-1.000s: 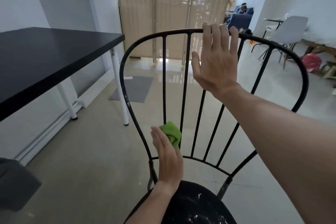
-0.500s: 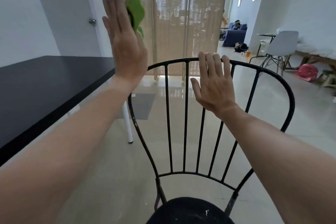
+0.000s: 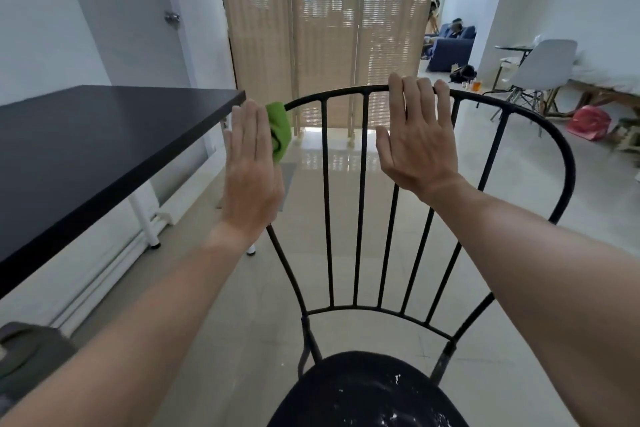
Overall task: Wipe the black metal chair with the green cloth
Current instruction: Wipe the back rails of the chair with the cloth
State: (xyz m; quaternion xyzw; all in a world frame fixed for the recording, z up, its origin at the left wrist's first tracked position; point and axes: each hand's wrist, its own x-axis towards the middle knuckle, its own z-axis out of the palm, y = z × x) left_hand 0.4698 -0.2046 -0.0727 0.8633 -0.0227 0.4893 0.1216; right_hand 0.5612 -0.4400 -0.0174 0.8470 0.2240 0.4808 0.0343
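Lowered, left hand [image 3: 251, 180] perhaps presses crumpled green cloth [image 3: 280, 133] against curved metal chair [image 3: 360, 204].

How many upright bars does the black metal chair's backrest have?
5 on the black metal chair. From the left: first bar, second, third rising behind the right hand, fourth and fifth passing behind the right forearm. None looks fully hidden.

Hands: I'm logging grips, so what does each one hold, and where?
The left hand presses the green cloth against the chair's left frame. The right hand hooks its fingers over the top rail.
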